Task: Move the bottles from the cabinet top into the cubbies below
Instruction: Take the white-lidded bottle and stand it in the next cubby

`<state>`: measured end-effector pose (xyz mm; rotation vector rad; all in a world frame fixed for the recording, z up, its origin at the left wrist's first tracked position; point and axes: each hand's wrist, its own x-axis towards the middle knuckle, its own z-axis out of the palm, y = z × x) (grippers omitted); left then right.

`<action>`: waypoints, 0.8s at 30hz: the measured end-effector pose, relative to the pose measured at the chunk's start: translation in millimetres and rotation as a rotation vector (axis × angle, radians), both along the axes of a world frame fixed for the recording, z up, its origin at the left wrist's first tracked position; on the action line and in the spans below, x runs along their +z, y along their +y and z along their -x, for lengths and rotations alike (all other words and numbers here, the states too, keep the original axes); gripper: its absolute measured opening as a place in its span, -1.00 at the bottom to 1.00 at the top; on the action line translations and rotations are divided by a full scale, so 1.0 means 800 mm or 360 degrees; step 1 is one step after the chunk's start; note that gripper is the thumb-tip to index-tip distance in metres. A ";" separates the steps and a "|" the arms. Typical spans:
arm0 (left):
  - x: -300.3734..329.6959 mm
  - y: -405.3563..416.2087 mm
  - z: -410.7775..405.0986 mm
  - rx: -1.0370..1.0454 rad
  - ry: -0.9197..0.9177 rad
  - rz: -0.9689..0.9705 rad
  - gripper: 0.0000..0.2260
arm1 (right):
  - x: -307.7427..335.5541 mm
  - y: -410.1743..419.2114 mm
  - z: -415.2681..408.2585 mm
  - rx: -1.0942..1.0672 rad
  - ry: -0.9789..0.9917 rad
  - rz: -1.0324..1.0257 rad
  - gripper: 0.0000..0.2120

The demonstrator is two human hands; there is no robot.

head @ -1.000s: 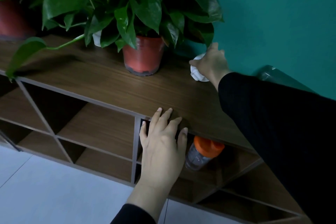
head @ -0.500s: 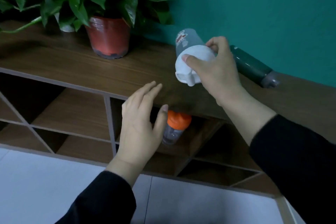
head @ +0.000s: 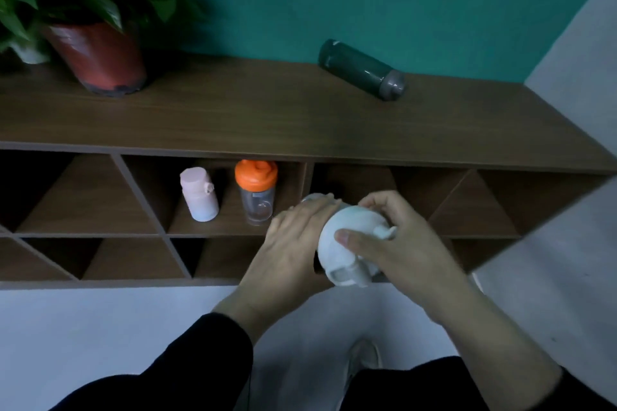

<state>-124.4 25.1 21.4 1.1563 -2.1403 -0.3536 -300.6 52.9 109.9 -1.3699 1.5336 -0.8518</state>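
In the cubby [head: 213,193] just left of centre frame, two bottles stand upright side by side: a pale pink bottle [head: 199,194] and a clear bottle with an orange lid [head: 256,191], which looks empty. At centre frame, in front of the cubby openings, both hands grip a white-lidded bottle [head: 350,243]: the left hand [head: 293,250] wraps its body, the right hand [head: 397,243] clasps the lid, thumb across it. Any label there is hidden. At upper right, a dark green bottle [head: 362,69] with a grey cap lies on its side on the cabinet top [head: 233,113]; a potted plant [head: 96,53] stands at upper left.
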 end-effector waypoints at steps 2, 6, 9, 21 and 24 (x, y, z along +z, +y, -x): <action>-0.019 -0.005 0.014 0.0079 -0.0018 -0.0063 -0.21 | -0.025 -0.005 0.008 -0.0126 -0.0055 -0.0026 -0.47; -0.054 -0.018 0.041 0.0233 0.0153 -0.0293 -0.24 | -0.073 -0.021 0.004 -0.0376 -0.0205 -0.0011 -0.23; -0.068 -0.035 0.067 0.0405 0.0393 -0.0472 -0.32 | -0.112 -0.037 0.002 -0.0389 -0.0264 0.0049 -0.19; -0.112 -0.132 0.098 0.0366 0.1023 -0.1488 -0.57 | -0.207 -0.173 0.031 -0.0324 -0.0298 -0.0032 -0.32; -0.120 -0.152 0.099 0.0507 0.1147 -0.1523 -0.42 | -0.211 -0.196 0.027 -0.0380 -0.0367 -0.0060 -0.22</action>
